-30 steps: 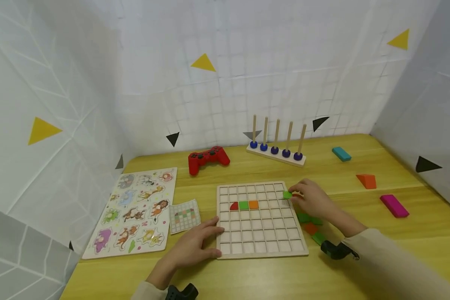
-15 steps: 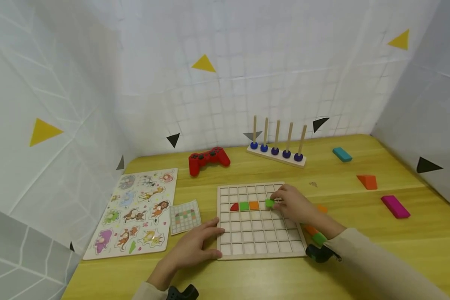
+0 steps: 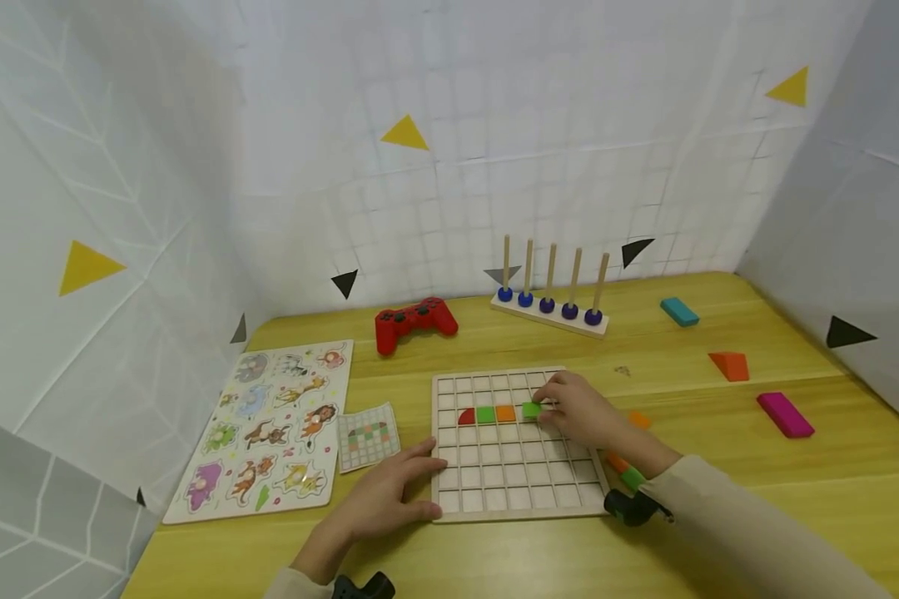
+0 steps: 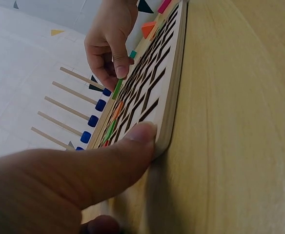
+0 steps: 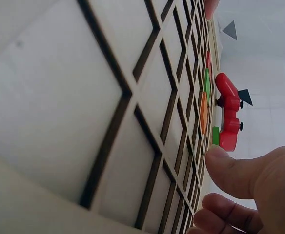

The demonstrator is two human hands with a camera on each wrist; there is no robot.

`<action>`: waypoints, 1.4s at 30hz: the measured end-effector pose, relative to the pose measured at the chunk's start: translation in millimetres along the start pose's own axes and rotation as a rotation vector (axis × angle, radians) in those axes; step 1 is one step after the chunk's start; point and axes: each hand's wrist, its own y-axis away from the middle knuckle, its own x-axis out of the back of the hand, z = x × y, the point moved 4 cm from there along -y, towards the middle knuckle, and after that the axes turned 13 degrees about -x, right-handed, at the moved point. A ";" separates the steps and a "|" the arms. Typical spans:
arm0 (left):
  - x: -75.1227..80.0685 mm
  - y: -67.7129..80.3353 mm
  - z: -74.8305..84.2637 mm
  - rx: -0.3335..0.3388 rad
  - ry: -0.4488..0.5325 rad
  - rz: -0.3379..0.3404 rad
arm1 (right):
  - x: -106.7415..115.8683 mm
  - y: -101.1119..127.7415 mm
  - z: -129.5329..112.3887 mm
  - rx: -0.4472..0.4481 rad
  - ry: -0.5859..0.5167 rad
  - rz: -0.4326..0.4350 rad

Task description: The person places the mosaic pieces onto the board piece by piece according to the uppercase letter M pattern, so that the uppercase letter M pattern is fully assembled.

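1. The fingers of my right hand [image 3: 580,412] pinch a small green tile [image 3: 531,409]. A second ago they held it out past the far right corner of the grid board [image 3: 517,499]; now they have carried it inward and down, so it sits at the cell just right of the orange tile [image 3: 505,413].
2. That puts the green tile fourth in a row, after the red half-round piece [image 3: 466,416], a green square [image 3: 484,413] and the orange one. I judge it nearly seated, but whether it lies flush in its cell I cannot tell.
3. The fingers of my left hand [image 3: 389,499] lie fairly straight, holding nothing, thumb pressed to the board's near left edge. They have not shifted; the board stays braced.
4. Behind my right wrist, loose orange and green pieces [image 3: 625,470] wait on the counter [image 3: 719,532].
5. Left of my left fingers lie a small pattern card [image 3: 368,436] and an animal puzzle [image 3: 270,428].
6. Beyond the board: a red game controller [image 3: 415,321] and a peg rack with blue rings [image 3: 550,304].
7. Far right of my fingers: teal [image 3: 678,312], orange [image 3: 730,365] and magenta [image 3: 784,413] blocks.
8. White sheeting marked with yellow and black triangles walls in the wooden counter on three sides.
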 end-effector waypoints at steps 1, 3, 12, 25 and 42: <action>-0.1 -0.3 0.1 -0.002 -0.002 0.001 | -0.1 -0.1 0.3 -0.004 0.002 -0.001; 0.1 -0.9 0.2 -0.006 -0.009 0.006 | 0.5 -0.4 1.3 -0.004 0.008 0.001; 0.0 0.1 0.6 -0.001 -0.006 0.005 | 0.2 0.8 2.4 0.004 0.021 0.004; -1.8 0.9 -0.3 0.006 0.010 0.001 | -6.7 -3.4 -1.7 -0.001 0.029 -0.018; -0.8 0.4 -0.2 -0.010 -0.007 0.009 | -6.3 -7.4 -3.9 -0.011 0.009 -0.027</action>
